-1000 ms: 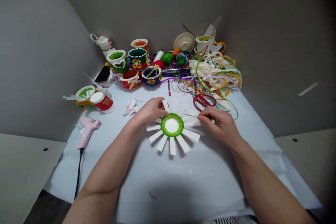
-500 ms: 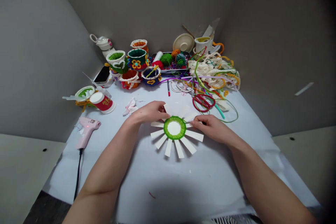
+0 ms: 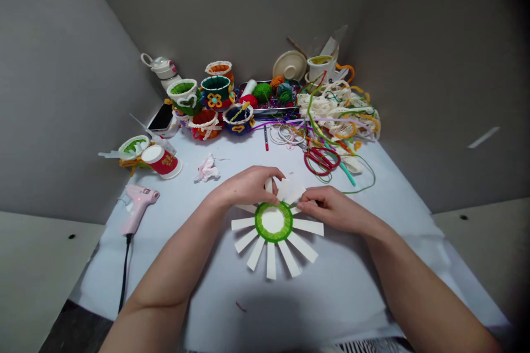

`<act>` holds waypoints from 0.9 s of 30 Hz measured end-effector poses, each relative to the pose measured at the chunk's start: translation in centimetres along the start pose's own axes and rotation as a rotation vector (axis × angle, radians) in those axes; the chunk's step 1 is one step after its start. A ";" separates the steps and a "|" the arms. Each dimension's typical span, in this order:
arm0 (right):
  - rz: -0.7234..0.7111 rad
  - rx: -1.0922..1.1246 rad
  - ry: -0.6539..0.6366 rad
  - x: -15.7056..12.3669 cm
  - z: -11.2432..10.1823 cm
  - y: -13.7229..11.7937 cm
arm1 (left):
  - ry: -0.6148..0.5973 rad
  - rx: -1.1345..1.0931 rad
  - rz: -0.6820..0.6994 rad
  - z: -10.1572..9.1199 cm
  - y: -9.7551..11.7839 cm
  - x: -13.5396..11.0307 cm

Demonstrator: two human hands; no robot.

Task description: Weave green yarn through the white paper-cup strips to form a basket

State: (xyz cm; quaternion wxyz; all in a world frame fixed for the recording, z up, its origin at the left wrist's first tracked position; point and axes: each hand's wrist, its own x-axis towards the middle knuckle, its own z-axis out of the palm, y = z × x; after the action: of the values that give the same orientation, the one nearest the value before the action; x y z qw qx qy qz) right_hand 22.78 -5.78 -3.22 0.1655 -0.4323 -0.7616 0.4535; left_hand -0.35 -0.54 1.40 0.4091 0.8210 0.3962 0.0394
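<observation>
A paper cup cut into white strips fanned out like a sun [image 3: 273, 231] lies flat on the white table, with a ring of green yarn [image 3: 273, 222] woven round its round base. My left hand [image 3: 248, 186] pinches the upper strips at the far left of the ring. My right hand [image 3: 331, 208] pinches the strips at the far right, where a thin green strand trails off toward the pile behind.
A pink glue gun [image 3: 138, 204] with a black cord lies at left. Beyond it sit a red cup [image 3: 163, 161], a phone [image 3: 162, 117] and several decorated yarn cups [image 3: 215, 94]. A heap of lace, cords and pipe cleaners [image 3: 339, 116] fills the far right.
The fanned cup has slid toward me on the table. Both hands came with it and now meet over its far strips, lifting them.
</observation>
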 end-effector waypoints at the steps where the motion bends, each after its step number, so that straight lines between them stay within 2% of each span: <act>1: -0.004 -0.002 0.000 0.0 0.0 -0.1 | 0.010 0.015 0.005 0.1 0.0 0.1; 6: 0.000 0.042 0.065 0.0 0.1 -0.3 | 0.069 0.044 -0.004 0.4 -0.3 0.3; 10: 0.033 0.092 0.258 0.0 -0.4 0.5 | 0.154 0.037 -0.051 0.0 -0.9 0.3; 14: 0.069 0.008 0.343 0.1 -1.1 1.1 | 0.227 0.053 -0.111 -0.5 -1.4 0.1; 19: -0.029 -0.112 0.497 0.2 -1.3 0.8 | 0.227 0.046 -0.110 -0.5 -1.5 0.1; 21: -0.053 -0.127 0.515 0.1 -1.2 0.8 | 0.231 0.040 -0.113 -0.5 -1.4 0.2; 27: -0.017 -0.077 0.430 -0.1 -1.1 0.4 | 0.271 0.059 -0.149 -0.8 -1.4 0.2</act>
State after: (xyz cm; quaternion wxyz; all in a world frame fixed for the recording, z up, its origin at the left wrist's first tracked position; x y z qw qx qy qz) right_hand 23.78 -5.20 -2.98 0.3113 -0.5187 -0.7291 0.3202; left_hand -1.42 0.57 0.86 0.3292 0.7882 0.5088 0.1076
